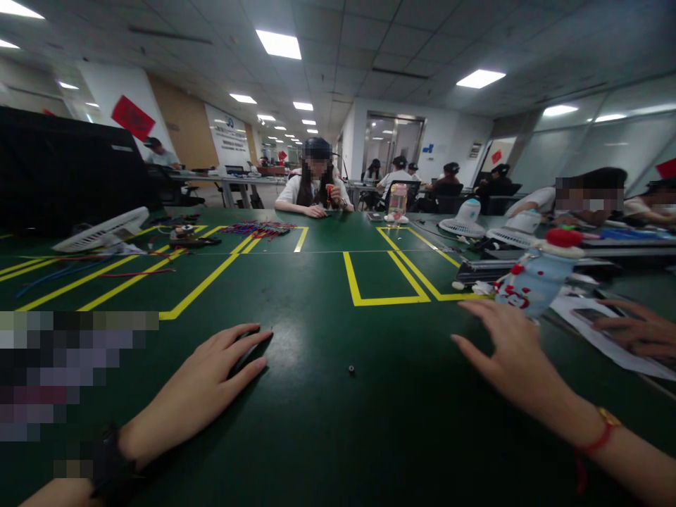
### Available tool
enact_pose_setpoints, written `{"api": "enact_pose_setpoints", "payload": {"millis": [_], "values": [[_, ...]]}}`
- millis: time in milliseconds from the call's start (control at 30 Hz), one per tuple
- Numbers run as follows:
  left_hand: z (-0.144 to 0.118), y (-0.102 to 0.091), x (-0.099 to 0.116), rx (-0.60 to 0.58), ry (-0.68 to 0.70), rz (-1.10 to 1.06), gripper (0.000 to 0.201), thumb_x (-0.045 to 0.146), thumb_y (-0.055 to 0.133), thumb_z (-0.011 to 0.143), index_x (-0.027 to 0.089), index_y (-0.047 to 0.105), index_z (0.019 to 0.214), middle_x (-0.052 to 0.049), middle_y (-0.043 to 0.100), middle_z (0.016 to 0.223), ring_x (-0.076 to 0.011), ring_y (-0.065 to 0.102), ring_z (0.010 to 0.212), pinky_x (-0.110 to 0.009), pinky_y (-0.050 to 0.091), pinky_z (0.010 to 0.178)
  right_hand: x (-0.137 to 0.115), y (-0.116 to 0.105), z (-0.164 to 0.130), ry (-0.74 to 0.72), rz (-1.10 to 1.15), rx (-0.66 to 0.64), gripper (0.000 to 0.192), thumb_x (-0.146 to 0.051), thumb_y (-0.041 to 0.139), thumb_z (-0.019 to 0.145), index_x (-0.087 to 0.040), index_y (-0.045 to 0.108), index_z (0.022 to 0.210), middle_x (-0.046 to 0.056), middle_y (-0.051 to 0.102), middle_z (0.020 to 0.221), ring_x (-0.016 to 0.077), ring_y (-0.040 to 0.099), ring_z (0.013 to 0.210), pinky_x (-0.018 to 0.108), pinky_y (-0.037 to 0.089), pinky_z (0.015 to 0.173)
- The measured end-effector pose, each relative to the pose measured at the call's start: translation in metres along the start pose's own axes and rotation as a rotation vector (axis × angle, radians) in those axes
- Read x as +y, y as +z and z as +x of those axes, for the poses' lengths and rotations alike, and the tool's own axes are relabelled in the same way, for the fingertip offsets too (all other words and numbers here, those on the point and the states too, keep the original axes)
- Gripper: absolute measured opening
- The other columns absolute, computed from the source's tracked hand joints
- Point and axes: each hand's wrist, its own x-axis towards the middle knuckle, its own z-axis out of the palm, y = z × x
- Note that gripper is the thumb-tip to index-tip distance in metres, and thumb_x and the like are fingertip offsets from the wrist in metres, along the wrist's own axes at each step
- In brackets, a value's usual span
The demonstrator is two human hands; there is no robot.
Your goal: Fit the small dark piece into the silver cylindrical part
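Located small dark cylinder (351, 370) lying between left hand (211, 377) and right hand (510, 348), toward tabletop's (338, 451) near edge; too small to identify. Recorded both hands spread, with thumbs parted from fingers; cannot tell shadow from object in dark strip (249, 357) by left fingers (248, 345). Lost part of left side to pixelation. Noted light-blue bottle (552, 274) toward right edge, partly masked by right hand; co-worker's hand (641, 331) over white paper (605, 345), cut off.

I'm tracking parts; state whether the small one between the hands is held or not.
Not held: the small part sits on the green table, apart from the left hand and right hand.
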Motion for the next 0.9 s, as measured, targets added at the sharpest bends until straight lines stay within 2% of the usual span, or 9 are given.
{"api": "enact_pose_setpoints", "payload": {"millis": [67, 167, 233, 300, 433, 533, 600, 733, 900], "values": [[-0.001, 0.0, 0.0, -0.006, 0.007, 0.015, 0.049, 0.054, 0.043, 0.091, 0.038, 0.045, 0.137, -0.001, 0.045, 0.144, -0.029, 0.042, 0.131, -0.049, 0.036, 0.107, -0.049, 0.004, 0.006, -0.192, 0.244, -0.208, 0.038, -0.042, 0.05, 0.088, -0.027, 0.055, 0.122, 0.007, 0.055, 0.125, 0.0258, 0.049, 0.115, 0.045, 0.038, 0.095], [-0.002, -0.001, -0.001, -0.022, 0.007, 0.032, 0.049, 0.054, 0.041, 0.091, 0.039, 0.043, 0.138, -0.001, 0.044, 0.145, -0.028, 0.041, 0.131, -0.049, 0.035, 0.107, -0.109, 0.013, 0.015, -0.306, 0.478, -0.38, 0.034, -0.038, 0.053, 0.088, -0.029, 0.058, 0.121, 0.005, 0.058, 0.118, 0.0198, 0.052, 0.106, 0.037, 0.042, 0.089], [-0.002, -0.001, -0.002, -0.028, 0.015, 0.041, 0.049, 0.055, 0.041, 0.091, 0.04, 0.042, 0.138, 0.0, 0.043, 0.145, -0.0273, 0.04, 0.132, -0.049, 0.034, 0.108, -0.13, 0.02, 0.018, -0.341, 0.522, -0.402, 0.027, -0.036, 0.056, 0.087, -0.028, 0.063, 0.111, 0.003, 0.06, 0.109, 0.0181, 0.052, 0.099, 0.035, 0.042, 0.085], [-0.003, -0.001, -0.002, -0.026, 0.02, 0.05, 0.049, 0.055, 0.042, 0.091, 0.041, 0.042, 0.138, 0.0, 0.042, 0.145, -0.0268, 0.04, 0.132, -0.048, 0.034, 0.109, -0.135, 0.022, 0.019, -0.348, 0.527, -0.401, 0.017, -0.032, 0.055, 0.088, -0.026, 0.066, 0.099, 0.002, 0.062, 0.1, 0.0164, 0.052, 0.093, 0.033, 0.042, 0.082], [-0.002, 0.001, -0.005, -0.01, 0.033, 0.053, 0.049, 0.054, 0.043, 0.091, 0.042, 0.041, 0.138, 0.001, 0.043, 0.145, -0.0269, 0.041, 0.132, -0.048, 0.035, 0.108, -0.094, 0.005, 0.019, -0.276, 0.459, -0.303, 0.015, -0.027, 0.05, 0.089, -0.021, 0.062, 0.094, 0.004, 0.062, 0.096, 0.0156, 0.054, 0.09, 0.033, 0.042, 0.082], [-0.001, 0.005, -0.01, 0.017, 0.048, 0.061, 0.05, 0.055, 0.044, 0.09, 0.041, 0.041, 0.139, -0.001, 0.045, 0.145, -0.0289, 0.043, 0.13, -0.049, 0.038, 0.106, -0.033, -0.021, 0.02, -0.139, 0.292, -0.084, 0.018, -0.032, 0.05, 0.088, -0.02, 0.062, 0.093, 0.006, 0.062, 0.097, 0.0183, 0.055, 0.092, 0.035, 0.042, 0.085], [0.0, 0.007, -0.012, 0.041, 0.058, 0.071, 0.052, 0.055, 0.046, 0.089, 0.04, 0.043, 0.138, -0.001, 0.046, 0.144, -0.0304, 0.046, 0.129, -0.049, 0.04, 0.104, 0.011, -0.038, 0.02, 0.036, 0.16, 0.027, 0.021, -0.036, 0.051, 0.086, -0.019, 0.063, 0.092, 0.009, 0.064, 0.098, 0.0206, 0.057, 0.093, 0.036, 0.042, 0.084], [0.001, 0.01, -0.015, 0.061, 0.059, 0.087, 0.053, 0.056, 0.048, 0.088, 0.041, 0.043, 0.138, 0.0, 0.048, 0.143, -0.0309, 0.047, 0.128, -0.048, 0.042, 0.102, 0.075, -0.057, 0.014, 0.388, 0.052, -0.032, 0.028, -0.04, 0.053, 0.083, -0.017, 0.068, 0.091, 0.012, 0.067, 0.094, 0.0224, 0.061, 0.082, 0.035, 0.043, 0.071], [0.0, 0.009, -0.013, 0.025, 0.027, 0.09, 0.053, 0.056, 0.046, 0.089, 0.043, 0.04, 0.139, 0.002, 0.044, 0.146, -0.0292, 0.044, 0.13, -0.049, 0.039, 0.105, 0.095, -0.052, 0.007, 0.402, 0.118, -0.141, 0.029, -0.043, 0.056, 0.08, -0.021, 0.071, 0.09, 0.009, 0.069, 0.095, 0.0208, 0.063, 0.084, 0.033, 0.044, 0.073]]}}
